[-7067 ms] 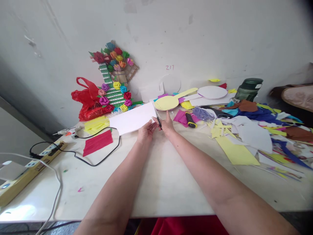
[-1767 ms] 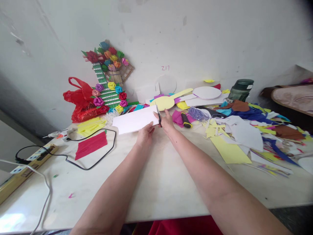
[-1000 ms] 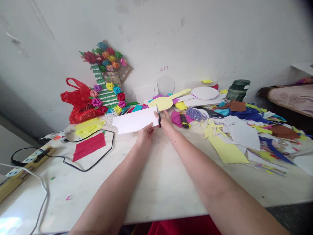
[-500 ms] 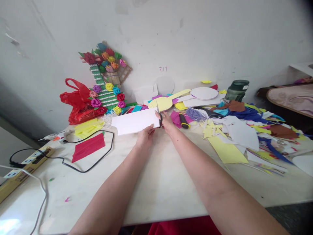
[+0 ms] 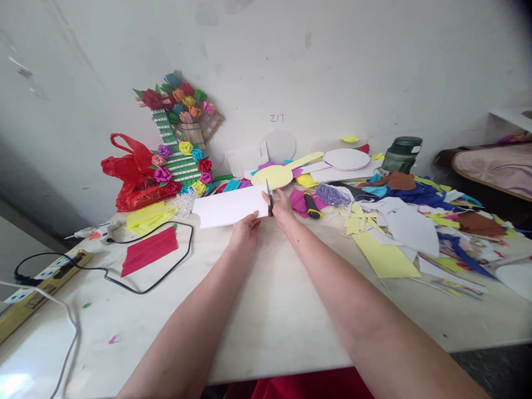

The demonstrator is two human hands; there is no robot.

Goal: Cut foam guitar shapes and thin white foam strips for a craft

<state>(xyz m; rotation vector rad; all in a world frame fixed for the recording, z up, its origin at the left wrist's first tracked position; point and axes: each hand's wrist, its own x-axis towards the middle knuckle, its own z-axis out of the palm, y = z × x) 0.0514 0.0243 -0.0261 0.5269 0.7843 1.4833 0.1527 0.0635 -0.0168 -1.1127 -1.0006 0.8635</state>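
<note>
A white sheet of card (image 5: 228, 207) is held above the table by my left hand (image 5: 246, 231), which grips its lower right edge between thumb and fingers. My right hand (image 5: 282, 210) is closed around the dark handles of a pair of scissors (image 5: 270, 200). The scissors point away from me, with their blades at the card's right end. Just behind the card lies a yellow paddle-shaped cutout (image 5: 274, 175). To the right of my right hand rest a black and yellow utility knife (image 5: 312, 205) and a bundle of purple yarn (image 5: 332, 194).
Paper scraps (image 5: 411, 227) heap up on the right, before a dark green bottle (image 5: 402, 155). At left are paper-flower crafts (image 5: 183, 160), a red plastic bag (image 5: 133, 172), red crepe paper (image 5: 149, 250), a glue gun (image 5: 85, 231), a black cord (image 5: 166, 281) and a power strip (image 5: 45, 282).
The card and both hands have shifted slightly. The scissors' blades stand at a slightly different angle at the card's right end. Both grips remain the same.
</note>
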